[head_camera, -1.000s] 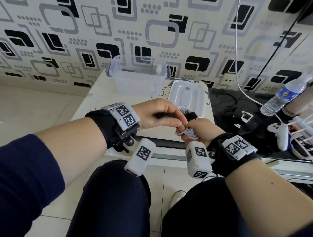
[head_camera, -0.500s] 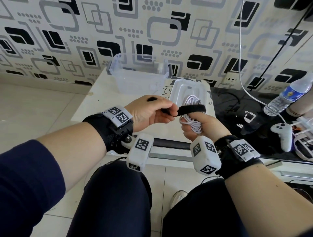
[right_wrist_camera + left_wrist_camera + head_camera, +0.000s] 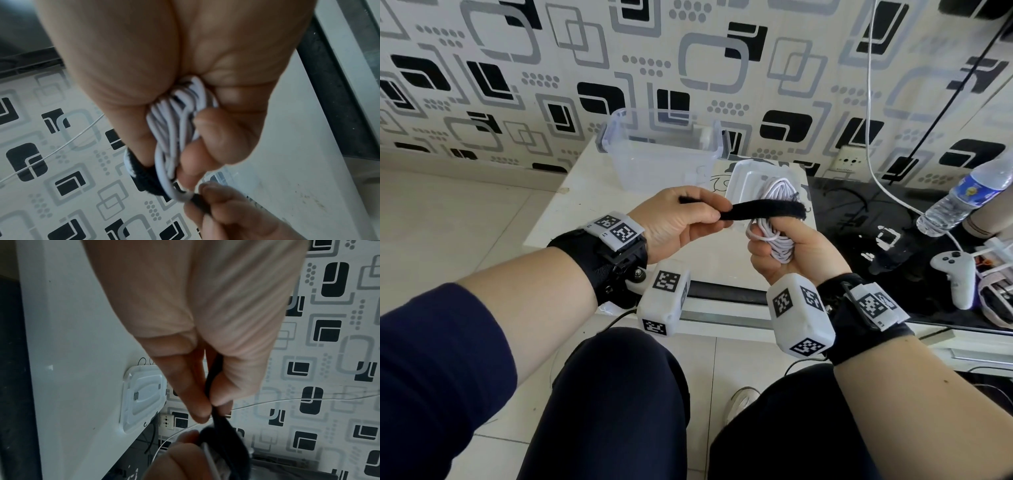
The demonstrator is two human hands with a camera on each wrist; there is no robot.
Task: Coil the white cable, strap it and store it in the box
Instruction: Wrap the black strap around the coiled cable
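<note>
Since the earlier frame our hands have drawn apart, pulling the black strap (image 3: 763,209) out taut.

At frame centre our left hand (image 3: 681,222) pinches the strap's free end, while our right hand (image 3: 791,250) is clenched round the coiled white cable (image 3: 777,236), with the strap passing over it. The coil looks light, soft and springy, so we judge it best gripped at its bunched middle. The clear box (image 3: 661,154) waits open above, near the wall.
</note>
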